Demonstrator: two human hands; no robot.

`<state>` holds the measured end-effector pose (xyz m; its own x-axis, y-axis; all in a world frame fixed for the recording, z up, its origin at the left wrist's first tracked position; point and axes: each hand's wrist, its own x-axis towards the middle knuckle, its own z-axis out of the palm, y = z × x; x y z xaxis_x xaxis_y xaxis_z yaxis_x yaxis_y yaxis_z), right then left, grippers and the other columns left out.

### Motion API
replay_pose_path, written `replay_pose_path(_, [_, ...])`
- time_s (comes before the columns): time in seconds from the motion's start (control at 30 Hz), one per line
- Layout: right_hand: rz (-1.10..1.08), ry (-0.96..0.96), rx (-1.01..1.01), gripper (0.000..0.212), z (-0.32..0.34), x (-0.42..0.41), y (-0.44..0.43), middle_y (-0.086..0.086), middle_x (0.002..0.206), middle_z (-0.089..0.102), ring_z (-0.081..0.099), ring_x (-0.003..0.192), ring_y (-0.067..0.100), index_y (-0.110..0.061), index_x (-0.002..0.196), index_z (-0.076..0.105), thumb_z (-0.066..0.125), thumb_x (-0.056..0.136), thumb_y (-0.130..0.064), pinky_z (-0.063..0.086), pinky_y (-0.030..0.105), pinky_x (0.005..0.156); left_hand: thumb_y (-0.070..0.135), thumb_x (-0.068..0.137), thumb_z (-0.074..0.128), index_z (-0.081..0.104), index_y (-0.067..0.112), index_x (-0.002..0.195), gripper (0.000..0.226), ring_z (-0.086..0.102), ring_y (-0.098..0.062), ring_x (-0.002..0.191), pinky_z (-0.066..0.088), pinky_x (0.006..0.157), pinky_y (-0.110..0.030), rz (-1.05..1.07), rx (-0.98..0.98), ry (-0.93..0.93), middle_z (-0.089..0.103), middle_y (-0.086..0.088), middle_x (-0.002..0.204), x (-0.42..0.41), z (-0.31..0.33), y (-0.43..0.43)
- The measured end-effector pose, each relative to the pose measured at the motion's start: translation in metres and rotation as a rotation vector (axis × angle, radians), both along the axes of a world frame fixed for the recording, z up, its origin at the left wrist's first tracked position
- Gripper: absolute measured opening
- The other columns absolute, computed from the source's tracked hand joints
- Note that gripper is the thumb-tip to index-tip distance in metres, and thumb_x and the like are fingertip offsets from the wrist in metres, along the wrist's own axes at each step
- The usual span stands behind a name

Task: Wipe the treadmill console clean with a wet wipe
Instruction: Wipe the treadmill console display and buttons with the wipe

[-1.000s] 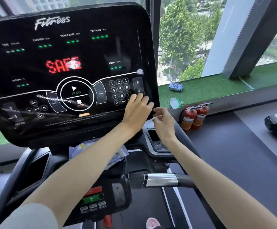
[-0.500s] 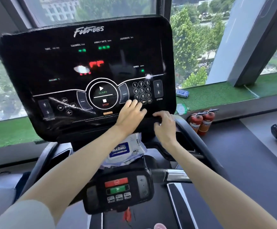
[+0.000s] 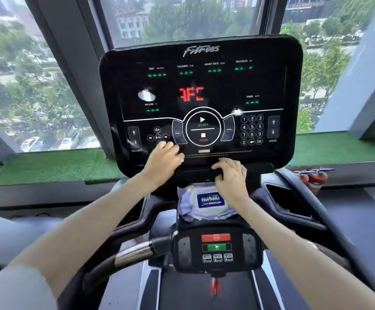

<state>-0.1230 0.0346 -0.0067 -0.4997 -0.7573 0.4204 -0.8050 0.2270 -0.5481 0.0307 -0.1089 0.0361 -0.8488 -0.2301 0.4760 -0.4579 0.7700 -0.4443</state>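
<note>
The black treadmill console stands upright in front of me, showing red digits and green lights. My left hand presses on its lower left part, over the media buttons, with the fingers curled. The wet wipe sits under that palm and is hidden by it. My right hand grips the ledge along the console's bottom edge, below the start/stop dial. A bright reflection spot shows on the left of the panel.
A pack of wet wipes lies in the tray under the console. Below it is a small control pad with red and green buttons, with a chrome handlebar to its left. Two red fire extinguishers stand at the right by the green window ledge.
My left hand has slid left along the console's lower part, from the number keypad to the media buttons. My right hand has settled onto the bottom ledge. The view has shifted right and pulled back.
</note>
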Motion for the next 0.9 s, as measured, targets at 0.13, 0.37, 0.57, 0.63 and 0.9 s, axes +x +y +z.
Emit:
replay_pose_path(0.13, [-0.032, -0.038, 0.007, 0.035, -0.001, 0.003, -0.001, 0.004, 0.114, 0.061, 0.047, 0.111, 0.027, -0.009, 0.097, 0.068, 0.053, 0.070, 0.008, 0.012, 0.019, 0.088, -0.001, 0.074, 0.064, 0.064, 0.012, 0.082, 0.016, 0.056, -0.024, 0.075, 0.041, 0.073, -0.035, 0.154, 0.374, 0.443, 0.058, -0.001, 0.078, 0.022, 0.010, -0.006])
replay_pose_path(0.37, [-0.047, -0.031, -0.003, 0.034, 0.002, -0.002, 0.007, 0.003, 0.110, 0.062, 0.048, 0.107, 0.025, -0.009, 0.093, 0.069, 0.052, 0.069, 0.008, 0.012, 0.018, 0.088, 0.009, 0.070, 0.076, 0.060, 0.014, 0.072, 0.017, 0.057, -0.025, 0.068, 0.040, 0.066, -0.035, 0.142, 0.377, 0.060, 0.057, -0.002, 0.071, 0.011, -0.014, -0.003])
replay_pose_path(0.57, [-0.079, -0.034, 0.022, 0.035, 0.006, -0.026, 0.024, 0.006, 0.118, 0.059, 0.044, 0.113, 0.027, -0.008, 0.096, 0.068, 0.050, 0.071, 0.007, 0.016, 0.026, 0.093, -0.003, 0.056, 0.077, 0.060, 0.017, 0.067, 0.028, 0.056, -0.021, 0.064, 0.041, 0.062, -0.033, 0.057, 0.359, -0.026, 0.054, 0.002, 0.067, -0.020, -0.013, 0.007])
replay_pose_path(0.63, [-0.093, -0.059, 0.042, 0.035, 0.006, -0.037, 0.030, 0.007, 0.126, 0.054, 0.038, 0.120, 0.027, -0.009, 0.099, 0.067, 0.050, 0.073, 0.006, 0.018, 0.032, 0.099, -0.003, 0.058, 0.076, 0.062, 0.015, 0.068, 0.026, 0.056, -0.021, 0.066, 0.041, 0.064, -0.033, 0.003, 0.357, -0.024, 0.054, 0.001, 0.069, -0.035, -0.012, 0.013])
replay_pose_path(0.9, [-0.210, -0.245, -0.012, 0.031, 0.000, -0.085, 0.060, 0.012, 0.135, 0.043, 0.030, 0.127, 0.028, -0.007, 0.091, 0.062, 0.045, 0.072, 0.012, 0.023, 0.032, 0.100, 0.010, 0.074, 0.074, 0.062, 0.010, 0.077, 0.012, 0.053, -0.025, 0.078, 0.041, 0.076, -0.038, -0.163, 0.326, -0.096, 0.055, -0.006, 0.080, -0.135, 0.001, 0.048])
